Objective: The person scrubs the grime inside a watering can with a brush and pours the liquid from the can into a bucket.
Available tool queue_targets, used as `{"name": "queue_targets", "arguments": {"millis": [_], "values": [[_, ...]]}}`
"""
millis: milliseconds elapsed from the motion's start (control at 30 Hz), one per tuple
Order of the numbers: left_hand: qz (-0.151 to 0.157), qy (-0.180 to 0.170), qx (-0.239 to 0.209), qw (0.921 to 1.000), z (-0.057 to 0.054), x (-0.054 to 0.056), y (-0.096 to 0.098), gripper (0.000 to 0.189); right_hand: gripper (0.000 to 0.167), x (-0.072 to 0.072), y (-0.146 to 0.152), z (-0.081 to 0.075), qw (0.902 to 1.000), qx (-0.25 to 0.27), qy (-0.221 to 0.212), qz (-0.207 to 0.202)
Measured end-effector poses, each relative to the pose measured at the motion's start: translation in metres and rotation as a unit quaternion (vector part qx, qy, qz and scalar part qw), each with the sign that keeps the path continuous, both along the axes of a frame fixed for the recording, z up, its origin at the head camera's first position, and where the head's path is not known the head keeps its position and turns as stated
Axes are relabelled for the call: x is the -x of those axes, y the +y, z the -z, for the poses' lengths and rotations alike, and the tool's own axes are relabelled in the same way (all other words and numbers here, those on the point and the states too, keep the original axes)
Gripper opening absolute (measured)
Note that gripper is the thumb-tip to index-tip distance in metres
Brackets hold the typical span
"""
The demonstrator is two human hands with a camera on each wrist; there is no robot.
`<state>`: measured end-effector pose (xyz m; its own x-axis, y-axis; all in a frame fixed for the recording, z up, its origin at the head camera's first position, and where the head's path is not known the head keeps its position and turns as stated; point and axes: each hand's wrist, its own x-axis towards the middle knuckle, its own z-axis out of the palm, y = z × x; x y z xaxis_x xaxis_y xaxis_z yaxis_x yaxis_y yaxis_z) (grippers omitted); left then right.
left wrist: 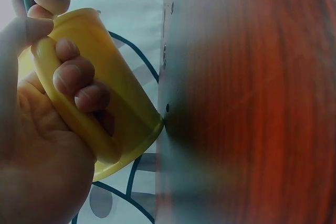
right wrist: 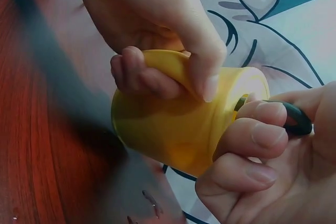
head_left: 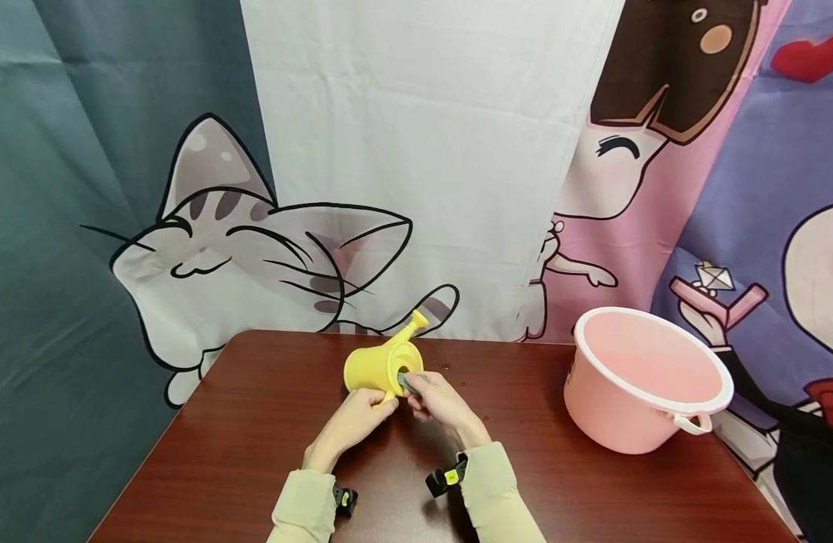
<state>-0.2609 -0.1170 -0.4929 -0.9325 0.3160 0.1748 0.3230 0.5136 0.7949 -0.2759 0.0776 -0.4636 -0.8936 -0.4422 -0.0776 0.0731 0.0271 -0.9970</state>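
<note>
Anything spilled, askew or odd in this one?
The watering can is tilted in the left hand, its mouth toward the right hand. Small dark spots, perhaps spilled drops, stand out on the brown table nearby. Nothing looks damaged.
</note>
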Motion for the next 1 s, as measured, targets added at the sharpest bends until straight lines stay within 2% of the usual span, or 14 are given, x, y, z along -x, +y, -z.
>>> {"name": "queue_targets", "arguments": {"millis": [500, 800, 1000], "values": [[-0.009, -0.013, -0.003, 0.9999, 0.0, 0.001, 0.0, 0.045, 0.034, 0.003, 0.025, -0.013, 0.9979, 0.056, -0.017, -0.026], [-0.003, -0.008, -0.026, 0.9996, 0.0, -0.001, -0.001, 0.043, 0.035, 0.002, 0.029, -0.018, 0.998, 0.054, -0.008, -0.032], [-0.004, -0.013, -0.021, 0.9997, 0.0, -0.001, 0.0, 0.044, 0.034, 0.001, 0.022, -0.016, 0.9991, 0.039, -0.001, -0.015]]}}
